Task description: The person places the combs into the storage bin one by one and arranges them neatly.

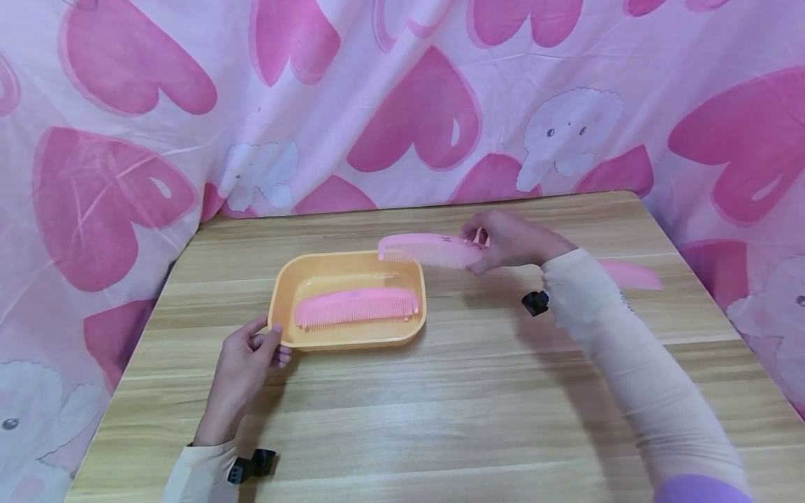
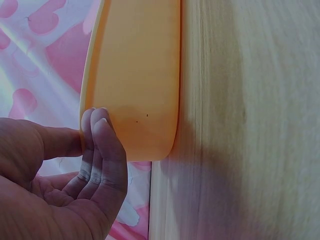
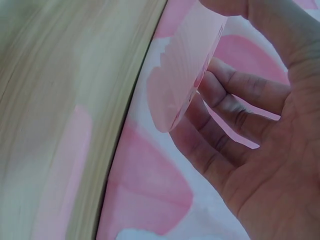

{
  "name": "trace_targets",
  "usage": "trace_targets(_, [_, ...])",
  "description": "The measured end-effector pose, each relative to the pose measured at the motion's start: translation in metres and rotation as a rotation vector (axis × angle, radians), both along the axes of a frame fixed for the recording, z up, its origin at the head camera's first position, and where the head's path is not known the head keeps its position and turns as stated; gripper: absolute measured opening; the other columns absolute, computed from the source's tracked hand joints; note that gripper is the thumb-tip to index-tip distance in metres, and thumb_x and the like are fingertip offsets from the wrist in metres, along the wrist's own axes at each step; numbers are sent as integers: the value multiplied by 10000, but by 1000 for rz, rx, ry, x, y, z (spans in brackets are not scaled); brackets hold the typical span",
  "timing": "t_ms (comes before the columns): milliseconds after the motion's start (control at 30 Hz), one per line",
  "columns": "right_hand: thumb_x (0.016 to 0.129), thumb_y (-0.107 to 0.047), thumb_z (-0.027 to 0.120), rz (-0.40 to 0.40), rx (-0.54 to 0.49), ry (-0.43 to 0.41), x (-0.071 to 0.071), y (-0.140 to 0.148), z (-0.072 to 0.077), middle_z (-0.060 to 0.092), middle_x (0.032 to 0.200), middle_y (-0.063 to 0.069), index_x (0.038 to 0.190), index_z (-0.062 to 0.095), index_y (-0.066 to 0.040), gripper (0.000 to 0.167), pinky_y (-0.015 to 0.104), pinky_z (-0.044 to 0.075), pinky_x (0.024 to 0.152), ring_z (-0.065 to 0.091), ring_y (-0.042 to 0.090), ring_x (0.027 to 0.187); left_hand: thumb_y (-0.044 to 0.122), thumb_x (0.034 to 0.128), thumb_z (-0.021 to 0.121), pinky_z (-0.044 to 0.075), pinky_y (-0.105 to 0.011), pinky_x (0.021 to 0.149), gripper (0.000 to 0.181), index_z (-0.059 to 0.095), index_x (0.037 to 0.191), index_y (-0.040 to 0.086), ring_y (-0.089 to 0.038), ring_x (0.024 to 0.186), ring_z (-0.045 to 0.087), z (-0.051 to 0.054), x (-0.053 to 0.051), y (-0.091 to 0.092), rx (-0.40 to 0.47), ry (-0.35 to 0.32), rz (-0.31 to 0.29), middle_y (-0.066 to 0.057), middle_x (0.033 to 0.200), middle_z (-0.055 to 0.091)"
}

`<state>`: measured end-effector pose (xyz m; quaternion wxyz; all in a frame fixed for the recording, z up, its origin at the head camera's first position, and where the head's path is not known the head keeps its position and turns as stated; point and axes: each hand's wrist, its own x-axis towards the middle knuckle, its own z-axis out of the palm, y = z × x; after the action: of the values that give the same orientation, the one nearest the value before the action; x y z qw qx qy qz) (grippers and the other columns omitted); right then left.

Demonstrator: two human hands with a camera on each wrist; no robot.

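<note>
A yellow-orange plastic basin (image 1: 349,344) stands on the table, and one pink comb (image 1: 355,306) lies inside it. At the basin's near left corner my left hand (image 1: 248,360) pinches the rim between thumb and fingers; the left wrist view shows those fingers (image 2: 107,145) against the outer wall. My right hand (image 1: 509,241) holds a second pink comb (image 1: 430,249) by one end, its other end reaching over the basin's far right corner. In the right wrist view, thumb and fingers grip that comb (image 3: 187,65). Another pink comb (image 1: 632,275) lies on the table, partly hidden behind the right forearm.
The wood-grain table (image 1: 453,419) ends at a back edge against a pink cloth (image 1: 390,84) with hearts and cartoon animals. Small black devices sit at both wrists, one beside the left sleeve (image 1: 251,466) and one by the right sleeve (image 1: 591,300).
</note>
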<state>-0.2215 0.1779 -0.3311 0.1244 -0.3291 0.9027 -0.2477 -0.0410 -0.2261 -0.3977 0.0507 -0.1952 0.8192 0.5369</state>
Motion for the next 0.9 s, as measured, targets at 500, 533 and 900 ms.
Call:
trace_targets(500, [707,-233,848,131,1,37,3,-60,1,656,924,31,1005,711,-60,371,327,525,732,580,205,825,220,1079,508,604,-249,663,524,382,1527,-21,-120,718,660,-1,-1,0,13,-2,4,-137,907,707])
trace_targets(533, [709,-223,839,137,5,32,3,-64,1,650,931,36,1002,704,-60,361,326,522,724,573,204,821,219,1079,509,605,-253,665,521,386,1525,-20,-120,719,660,-1,-1,0,14,-2,2,-138,907,707])
trace_targets(900, [702,-232,850,153,59,-4,10,-100,-7,664,998,56,1072,706,-29,446,320,527,779,569,196,857,231,1081,503,607,-261,664,513,398,1517,-19,-123,717,657,-1,-1,0,-5,2,0,-123,894,704])
